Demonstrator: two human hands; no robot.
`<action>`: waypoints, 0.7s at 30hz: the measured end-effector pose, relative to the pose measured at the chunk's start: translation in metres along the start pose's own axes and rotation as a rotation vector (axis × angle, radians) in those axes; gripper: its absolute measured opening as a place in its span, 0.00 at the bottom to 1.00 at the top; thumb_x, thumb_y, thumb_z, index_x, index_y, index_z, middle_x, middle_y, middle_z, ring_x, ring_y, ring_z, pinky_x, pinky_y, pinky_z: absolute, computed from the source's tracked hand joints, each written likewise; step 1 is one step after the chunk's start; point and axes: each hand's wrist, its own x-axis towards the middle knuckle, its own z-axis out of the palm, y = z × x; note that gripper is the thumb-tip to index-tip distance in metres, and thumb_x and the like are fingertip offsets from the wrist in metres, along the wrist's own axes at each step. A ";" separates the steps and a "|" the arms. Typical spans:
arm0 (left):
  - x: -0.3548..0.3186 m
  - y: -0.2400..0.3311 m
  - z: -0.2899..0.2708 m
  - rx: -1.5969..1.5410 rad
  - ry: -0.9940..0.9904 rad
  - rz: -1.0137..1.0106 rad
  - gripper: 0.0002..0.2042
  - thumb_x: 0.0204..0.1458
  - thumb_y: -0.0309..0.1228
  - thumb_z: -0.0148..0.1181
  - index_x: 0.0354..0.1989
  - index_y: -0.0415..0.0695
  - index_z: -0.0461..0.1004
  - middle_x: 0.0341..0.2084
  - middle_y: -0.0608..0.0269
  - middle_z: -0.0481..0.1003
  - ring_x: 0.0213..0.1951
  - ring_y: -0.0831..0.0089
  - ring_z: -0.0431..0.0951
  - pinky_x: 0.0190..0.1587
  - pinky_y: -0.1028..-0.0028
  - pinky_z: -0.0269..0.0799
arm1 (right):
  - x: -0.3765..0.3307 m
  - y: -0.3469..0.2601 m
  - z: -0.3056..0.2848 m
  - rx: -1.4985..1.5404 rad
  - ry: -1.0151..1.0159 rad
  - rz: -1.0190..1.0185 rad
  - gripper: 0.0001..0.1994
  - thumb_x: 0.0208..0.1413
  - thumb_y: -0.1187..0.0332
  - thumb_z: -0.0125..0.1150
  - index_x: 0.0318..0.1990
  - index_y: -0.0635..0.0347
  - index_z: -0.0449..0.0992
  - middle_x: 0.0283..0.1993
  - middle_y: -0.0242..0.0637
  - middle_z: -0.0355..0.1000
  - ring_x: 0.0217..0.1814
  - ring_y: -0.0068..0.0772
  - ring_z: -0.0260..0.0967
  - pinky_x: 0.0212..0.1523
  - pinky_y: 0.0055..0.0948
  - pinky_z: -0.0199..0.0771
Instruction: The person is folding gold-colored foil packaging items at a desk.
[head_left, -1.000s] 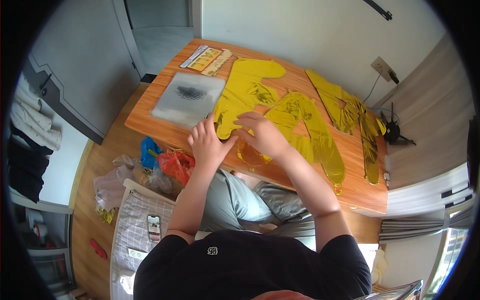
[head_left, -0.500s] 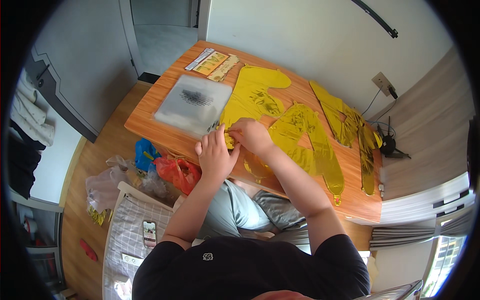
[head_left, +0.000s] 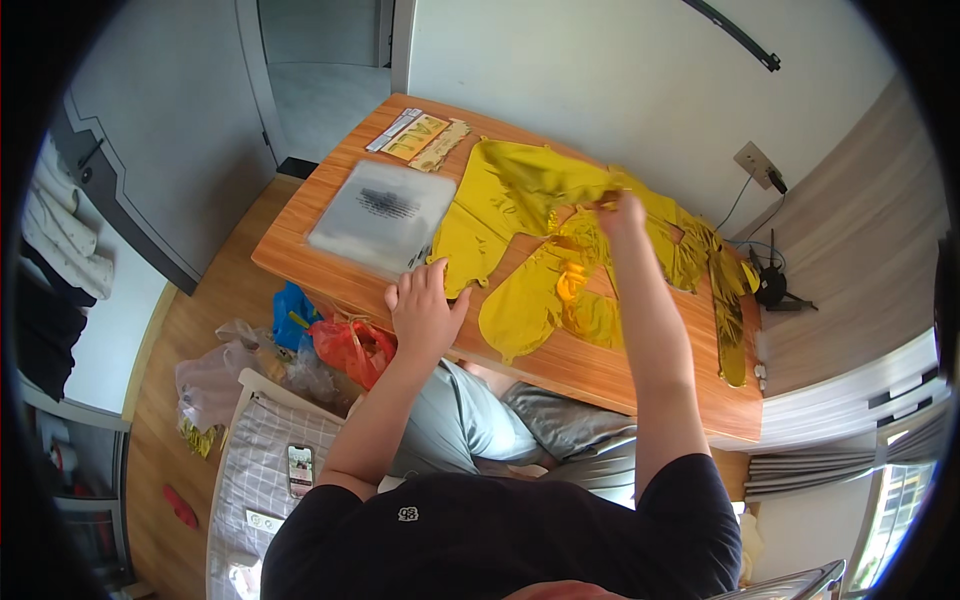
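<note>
Several flat gold foil balloons lie across the wooden table [head_left: 290, 235]. My left hand [head_left: 425, 305] rests at the table's near edge, thumb and fingers apart, touching the near end of one gold foil balloon [head_left: 465, 220]. Farther right and back, my right hand [head_left: 622, 210] is blurred by motion. Its fingers close on the far part of that balloon, which is raised and creased. Below the right hand, a second foil balloon [head_left: 520, 305] lies with bright orange glints on it. More foil balloons [head_left: 732, 335] are at the table's right end.
A clear plastic bag [head_left: 385, 215] with black print lies left of the balloons, cards [head_left: 415, 138] behind it. A black device [head_left: 775, 287] with cables stands by the wall socket [head_left: 757, 163]. A red bag [head_left: 352, 345] and a blue bag [head_left: 292, 312] are below the table's left side.
My right hand has moved from beside my left hand to the far right, drawing up the balloon's far part. The second balloon has shifted and lies folded. My left hand has stayed nearly in place.
</note>
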 end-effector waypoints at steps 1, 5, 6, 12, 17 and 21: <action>0.006 0.013 0.007 -0.036 0.018 0.022 0.26 0.54 0.45 0.68 0.58 0.49 0.70 0.47 0.62 0.77 0.53 0.61 0.73 0.55 0.57 0.58 | 0.018 -0.051 -0.015 0.091 0.055 -0.155 0.12 0.70 0.69 0.53 0.56 0.61 0.71 0.49 0.38 0.72 0.47 0.37 0.71 0.54 0.42 0.77; -0.001 -0.001 -0.001 0.013 0.015 -0.005 0.26 0.54 0.45 0.68 0.58 0.49 0.70 0.47 0.63 0.77 0.53 0.61 0.73 0.55 0.57 0.58 | -0.056 -0.106 0.005 -0.176 0.026 -0.844 0.11 0.74 0.60 0.50 0.48 0.58 0.71 0.45 0.31 0.70 0.43 0.25 0.66 0.44 0.30 0.71; 0.001 0.003 0.000 0.008 0.005 -0.005 0.26 0.54 0.45 0.68 0.58 0.49 0.71 0.46 0.63 0.77 0.53 0.62 0.73 0.55 0.57 0.58 | -0.058 -0.126 -0.003 -0.330 -0.094 -0.975 0.11 0.75 0.60 0.49 0.48 0.59 0.71 0.44 0.29 0.69 0.42 0.24 0.64 0.45 0.29 0.70; 0.000 0.003 0.003 0.053 0.021 0.012 0.26 0.54 0.47 0.67 0.58 0.50 0.71 0.46 0.63 0.76 0.53 0.62 0.73 0.56 0.57 0.57 | -0.143 -0.165 -0.034 -1.436 -1.136 -1.628 0.07 0.61 0.80 0.56 0.45 0.61 0.72 0.52 0.45 0.78 0.53 0.53 0.75 0.52 0.43 0.75; 0.002 0.007 0.006 0.050 -0.021 -0.011 0.28 0.53 0.49 0.68 0.60 0.51 0.70 0.51 0.64 0.75 0.56 0.62 0.71 0.57 0.56 0.56 | -0.167 -0.138 -0.110 -1.514 -1.337 -1.168 0.12 0.57 0.84 0.59 0.45 0.57 0.70 0.53 0.47 0.79 0.54 0.58 0.77 0.52 0.50 0.78; 0.001 0.004 0.004 0.102 0.017 0.016 0.29 0.54 0.51 0.66 0.60 0.50 0.70 0.50 0.63 0.76 0.56 0.60 0.71 0.57 0.56 0.55 | -0.190 -0.111 -0.173 -1.781 -1.105 -0.685 0.11 0.64 0.69 0.60 0.52 0.59 0.79 0.50 0.48 0.79 0.53 0.58 0.75 0.53 0.45 0.76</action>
